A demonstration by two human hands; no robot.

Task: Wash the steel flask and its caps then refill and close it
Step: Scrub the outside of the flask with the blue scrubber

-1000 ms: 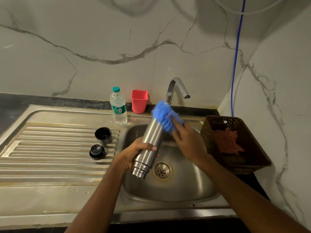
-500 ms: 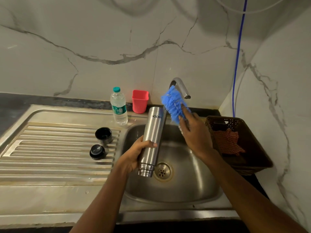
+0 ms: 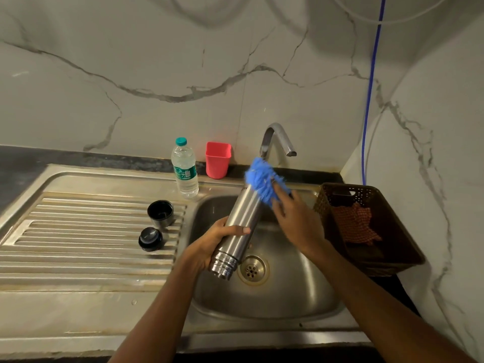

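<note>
On the drainboard (image 3: 78, 231) the cup cap (image 3: 160, 213) and the stopper (image 3: 151, 238) lie where they were, apparently not yet washed. The left hand (image 3: 207, 247) stays clamped round the steel flask (image 3: 243, 221) near its threaded mouth, over the sink (image 3: 288, 297). The flask, near upright half a second ago, now tilts with its base toward the tap (image 3: 277, 137). The blue scrubber (image 3: 263, 180), then clear of the steel, is back on that base end, gripped by the right hand (image 3: 296, 221). The outside scrub seems unfinished.
</note>
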